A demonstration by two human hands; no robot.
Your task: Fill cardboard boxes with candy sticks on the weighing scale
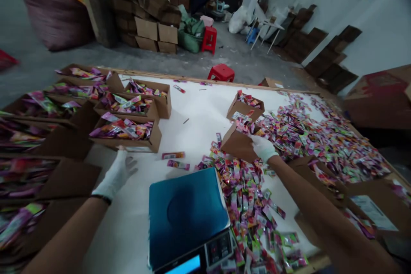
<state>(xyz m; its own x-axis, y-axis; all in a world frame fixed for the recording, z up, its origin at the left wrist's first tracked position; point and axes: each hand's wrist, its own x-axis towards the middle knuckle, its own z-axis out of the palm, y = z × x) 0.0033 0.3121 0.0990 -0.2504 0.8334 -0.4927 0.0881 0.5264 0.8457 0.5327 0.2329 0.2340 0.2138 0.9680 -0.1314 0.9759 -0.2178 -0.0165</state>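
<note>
My left hand [117, 173], in a white glove with bare fingertips, has its fingers spread. It is just in front of a small cardboard box [154, 137] full of colourful packets, one fingertip at or against the box's lower edge. My right hand [263, 147], also gloved, grips the side of another cardboard box [236, 143]. This box is tilted among loose purple, red and green packets [245, 188], with some packets showing at its opening. Between my hands stands a digital scale [189, 214] with a bare blue-tinted plate and a lit display.
Several packet-filled boxes [77, 150] stand along the left. Another filled box [247, 107] is behind the tilted one. A big packet heap [308, 132] covers the table's right side, with more boxes [372, 205] at the near right. Red stools [221, 72] stand beyond the table.
</note>
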